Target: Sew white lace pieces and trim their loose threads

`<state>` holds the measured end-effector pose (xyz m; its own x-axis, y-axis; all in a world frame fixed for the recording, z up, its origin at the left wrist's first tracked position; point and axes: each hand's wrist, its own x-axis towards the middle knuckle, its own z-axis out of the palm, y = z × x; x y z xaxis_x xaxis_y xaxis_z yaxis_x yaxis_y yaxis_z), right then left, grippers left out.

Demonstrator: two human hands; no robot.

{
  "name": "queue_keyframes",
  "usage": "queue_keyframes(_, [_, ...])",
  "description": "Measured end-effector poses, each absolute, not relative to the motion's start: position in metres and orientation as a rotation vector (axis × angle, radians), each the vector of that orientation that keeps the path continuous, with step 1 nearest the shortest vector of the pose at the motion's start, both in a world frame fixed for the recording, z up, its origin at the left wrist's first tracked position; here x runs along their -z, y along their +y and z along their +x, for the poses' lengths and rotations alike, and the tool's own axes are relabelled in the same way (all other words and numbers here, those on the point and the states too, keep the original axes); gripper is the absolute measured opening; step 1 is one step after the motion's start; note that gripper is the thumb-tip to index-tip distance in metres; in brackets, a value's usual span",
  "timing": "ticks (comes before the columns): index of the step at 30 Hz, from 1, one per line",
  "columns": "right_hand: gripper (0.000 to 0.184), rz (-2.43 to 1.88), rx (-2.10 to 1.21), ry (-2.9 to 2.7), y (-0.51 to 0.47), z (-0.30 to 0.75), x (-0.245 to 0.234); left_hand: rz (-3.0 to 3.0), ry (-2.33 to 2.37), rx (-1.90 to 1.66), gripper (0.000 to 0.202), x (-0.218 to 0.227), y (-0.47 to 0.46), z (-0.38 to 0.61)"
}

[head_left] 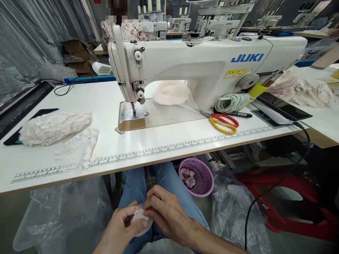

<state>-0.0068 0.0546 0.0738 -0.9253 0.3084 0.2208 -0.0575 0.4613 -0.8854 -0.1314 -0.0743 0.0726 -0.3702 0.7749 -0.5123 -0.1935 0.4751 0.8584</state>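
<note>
Head view. Seen low and near, below the edge of the surface (164, 144) and over a lap in blue jeans (136, 187): left hand (123, 225) and right hand (165, 211), both closed in a pinch on one small lace piece (139, 216). Left thumb pressed on its near face, right fingertips gripping its right edge; neither hand released. Lace piece well apart from the sewing machine (206, 63) and its needle (133, 107), both farther off on the surface.

Judged as a preparing step: aligning or folding by hand, off the machine, with nothing under the needle. Next move likely calling for a steady pinch to prevent slipping, and for care in keeping the edges matched during any lift toward the plate.

On the surface, left: a heap of white lace (54, 127). Right of the plate: scissors (224, 123) with red and yellow handles, near a coiled cord (232, 102). Lower down, right of the knees: a purple basket (197, 176) holding scraps.

Hard to make out: one layer or two in the pinch, mostly covered by fingers; a pale rounded edge beneath, possibly a pad. Forearms cut off at the bottom edge. A person (127, 31) far behind the machine, largely hidden by it.
</note>
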Motion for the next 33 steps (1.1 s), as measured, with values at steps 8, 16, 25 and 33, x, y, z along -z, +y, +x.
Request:
queue_keyframes(8, [0.022, -0.227, -1.968, -1.947, 0.059, -0.004, -0.069, 0.197, 1.524, -1.128, 0.046, -0.086, -0.070, -0.127])
queue_keyframes(16, [0.013, -0.087, -1.330, -2.575, 0.089, 0.021, -0.057, 0.117, 1.648, -1.110, 0.050, -0.090, -0.065, -0.127])
queue_keyframes(25, [0.019, -0.573, -1.032, -2.644, 0.106, 0.063, -0.051, 0.105, 1.649, -1.073, 0.052, -0.086, -0.062, -0.125])
queue_keyframes(33, [0.016, -0.146, -1.279, -2.427, 0.076, 0.016, -0.075, 0.177, 1.628, -1.055, 0.051, -0.091, -0.061, -0.119])
